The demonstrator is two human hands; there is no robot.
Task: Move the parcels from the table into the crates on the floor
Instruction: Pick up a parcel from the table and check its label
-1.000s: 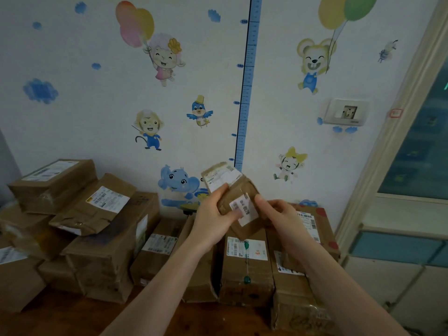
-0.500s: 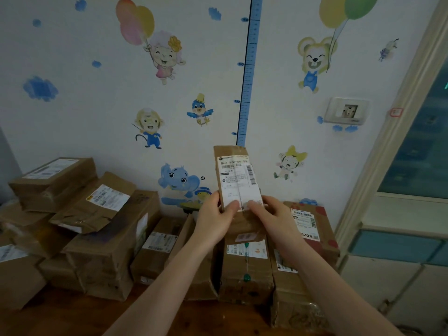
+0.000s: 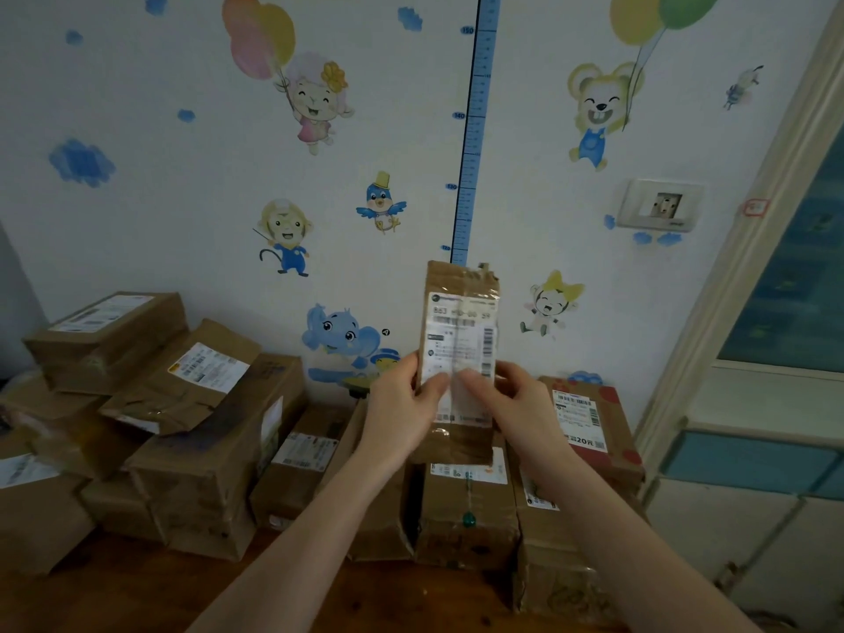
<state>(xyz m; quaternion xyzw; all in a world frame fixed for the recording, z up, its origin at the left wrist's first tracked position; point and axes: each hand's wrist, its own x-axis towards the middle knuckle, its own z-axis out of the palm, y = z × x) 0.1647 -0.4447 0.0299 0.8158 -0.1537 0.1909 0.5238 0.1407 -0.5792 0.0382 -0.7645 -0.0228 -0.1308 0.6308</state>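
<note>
— Where is the parcel?
— On my feed, the slim brown cardboard parcel with a white label [image 3: 460, 333] is held upright above the brown cardboard boxes [image 3: 205, 454] piled on the dark wooden table [image 3: 137, 596].
— The hands?
— The left hand [image 3: 402, 415] and the right hand [image 3: 525, 406] grip its lower half, thumbs on the label.

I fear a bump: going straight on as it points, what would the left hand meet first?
Beyond the parcel it grips, the left hand would probably reach the wall; depth is unclear.
</note>
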